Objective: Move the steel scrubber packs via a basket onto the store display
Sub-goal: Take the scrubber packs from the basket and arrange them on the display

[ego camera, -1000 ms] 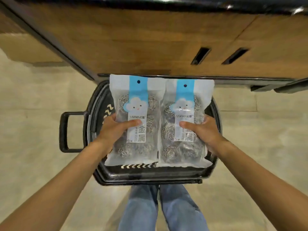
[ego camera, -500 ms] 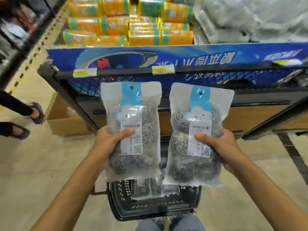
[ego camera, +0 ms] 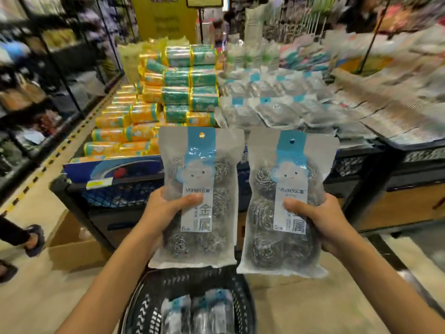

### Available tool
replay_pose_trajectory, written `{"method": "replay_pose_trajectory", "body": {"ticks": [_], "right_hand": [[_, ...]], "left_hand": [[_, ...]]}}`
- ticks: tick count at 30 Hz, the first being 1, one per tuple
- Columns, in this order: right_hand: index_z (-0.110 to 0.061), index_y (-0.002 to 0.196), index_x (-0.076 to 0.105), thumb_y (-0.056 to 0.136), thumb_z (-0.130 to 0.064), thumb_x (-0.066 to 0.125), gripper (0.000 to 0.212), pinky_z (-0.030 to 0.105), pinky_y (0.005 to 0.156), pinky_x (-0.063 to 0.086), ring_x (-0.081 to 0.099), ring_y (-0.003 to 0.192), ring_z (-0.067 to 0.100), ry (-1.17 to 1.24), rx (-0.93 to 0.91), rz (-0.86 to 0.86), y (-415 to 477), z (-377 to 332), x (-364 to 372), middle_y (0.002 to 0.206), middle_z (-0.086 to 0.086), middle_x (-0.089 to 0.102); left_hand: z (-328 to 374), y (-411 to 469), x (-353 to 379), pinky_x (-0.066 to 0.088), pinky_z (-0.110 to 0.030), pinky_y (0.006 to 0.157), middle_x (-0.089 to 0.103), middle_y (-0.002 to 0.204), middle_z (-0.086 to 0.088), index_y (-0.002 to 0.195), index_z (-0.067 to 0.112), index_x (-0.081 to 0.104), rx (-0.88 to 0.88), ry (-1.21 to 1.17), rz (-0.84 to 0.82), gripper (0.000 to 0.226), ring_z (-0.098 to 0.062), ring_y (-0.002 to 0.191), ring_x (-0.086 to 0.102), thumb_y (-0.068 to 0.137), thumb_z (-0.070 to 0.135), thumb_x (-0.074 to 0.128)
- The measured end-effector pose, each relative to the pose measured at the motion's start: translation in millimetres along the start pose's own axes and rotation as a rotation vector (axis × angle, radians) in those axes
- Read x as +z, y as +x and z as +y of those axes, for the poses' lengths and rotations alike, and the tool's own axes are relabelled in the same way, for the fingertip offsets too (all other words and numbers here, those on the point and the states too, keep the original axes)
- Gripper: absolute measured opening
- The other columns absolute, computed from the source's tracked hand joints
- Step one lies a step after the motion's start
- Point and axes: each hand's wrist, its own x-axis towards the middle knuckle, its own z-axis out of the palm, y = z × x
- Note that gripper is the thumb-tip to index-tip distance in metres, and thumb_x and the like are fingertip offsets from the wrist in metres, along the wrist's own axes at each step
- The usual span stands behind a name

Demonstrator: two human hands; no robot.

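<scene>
My left hand (ego camera: 160, 214) grips one clear pack of steel scrubbers (ego camera: 199, 169) with a blue header, held upright. My right hand (ego camera: 317, 220) grips a second, like pack (ego camera: 289, 247) beside it. Both packs hang in the air in front of the store display (ego camera: 277, 109), where rows of the same scrubber packs lie flat. Below my hands stands the black plastic basket (ego camera: 142, 309) on the floor, with more scrubber packs (ego camera: 197, 314) inside it.
Stacks of yellow and green rolls (ego camera: 168, 92) fill the display's left part. A blue-edged black mesh rail (ego camera: 115, 186) fronts it. A cardboard box (ego camera: 77, 249) sits on the floor at left, near a passer-by's sandalled foot (ego camera: 33, 239). Cloth packs (ego camera: 397, 112) lie at right.
Both hands lifted the two packs out of the basket and up to display height. My view tilted up from the basket to the display top.
</scene>
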Motion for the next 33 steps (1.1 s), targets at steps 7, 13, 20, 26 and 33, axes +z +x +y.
{"method": "replay_pose_trajectory", "body": {"ticks": [7,13,20,26,33], "right_hand": [[-0.003,0.106,0.065,0.035,-0.028,0.094,0.08,0.027,0.053,0.056,0.072,0.071,0.023,0.022,-0.051,0.077,-19.9,-37.8,-120.7,0.083,0.008,0.075],[-0.005,0.103,0.066,0.025,-0.036,0.095,0.089,0.027,0.052,0.055,0.072,0.069,0.024,0.087,-0.047,0.137,-11.0,-63.6,-193.6,0.084,0.012,0.075],[-0.005,0.097,0.066,0.061,-0.007,0.075,0.037,0.025,0.049,0.055,0.071,0.063,0.02,0.1,-0.028,0.178,38.4,-83.9,-244.8,0.076,0.007,0.075],[-0.004,0.091,0.067,0.062,-0.004,0.075,0.03,0.026,0.05,0.056,0.071,0.063,0.02,0.09,-0.034,0.2,117.1,-94.8,-278.6,0.076,0.01,0.074],[-0.006,0.097,0.068,0.053,-0.012,0.078,0.046,0.038,0.07,0.059,0.072,0.077,0.028,0.046,0.002,0.201,232.9,-109.8,-308.0,0.087,0.013,0.074]], "left_hand": [[13.5,-13.4,121.6,0.057,-0.04,0.073,0.075,0.087,-0.01,0.098,0.009,0.069,0.046,-0.055,-0.03,0.044,-0.025,0.078,0.072,0.056,0.017,0.078],[29.4,-3.3,200.5,0.057,-0.036,0.067,0.075,0.084,-0.01,0.096,0.01,0.068,0.034,-0.049,-0.074,0.039,-0.023,0.074,0.072,0.059,0.017,0.076],[47.4,45.8,268.4,0.057,-0.035,0.066,0.075,0.083,-0.008,0.091,0.014,0.068,0.066,-0.01,-0.116,0.028,-0.021,0.071,0.072,0.064,0.012,0.076],[47.9,125.5,322.0,0.058,-0.029,0.057,0.075,0.084,-0.008,0.096,0.011,0.068,0.076,-0.019,-0.163,0.033,-0.021,0.071,0.072,0.064,0.012,0.075],[55.4,232.5,373.0,0.058,-0.03,0.057,0.074,0.086,-0.012,0.099,0.006,0.069,0.047,-0.028,-0.134,0.03,-0.023,0.073,0.072,0.069,0.008,0.074]]}}
